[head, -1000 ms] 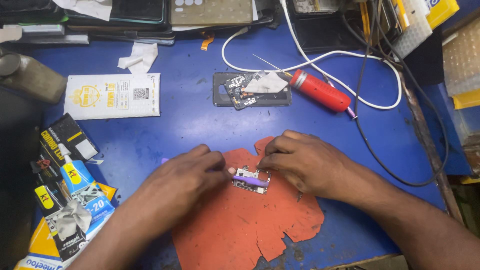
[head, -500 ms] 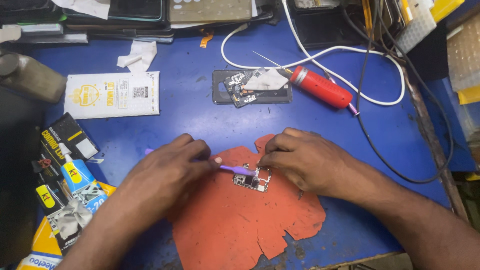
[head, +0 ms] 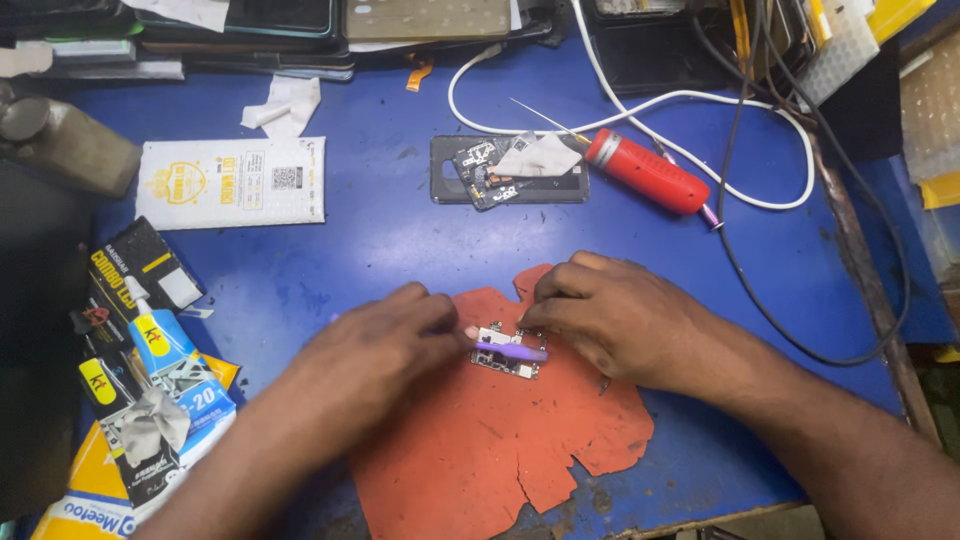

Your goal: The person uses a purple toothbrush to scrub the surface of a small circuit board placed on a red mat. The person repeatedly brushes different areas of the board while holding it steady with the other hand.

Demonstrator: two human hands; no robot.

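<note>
A small phone circuit board [head: 508, 356] lies on a torn orange-red mat [head: 500, 440] on the blue table. My left hand [head: 375, 345] grips a thin purple tool [head: 510, 350], whose tip rests across the board. My right hand [head: 610, 315] is at the board's right edge, with its fingertips pressed on the board. The board's right part is hidden under those fingers.
An opened dark phone shell [head: 508, 170] with loose parts lies behind the mat, beside a red-handled tool [head: 645, 172]. White [head: 700, 100] and black [head: 770, 300] cables loop at the right. A white packet [head: 232, 182], glue tubes and packaging [head: 150, 350] sit left. Phones are stacked along the far edge.
My left hand has slid the purple tool rightward over the board. My right hand has kept its hold on the board, and the view has shifted slightly.
</note>
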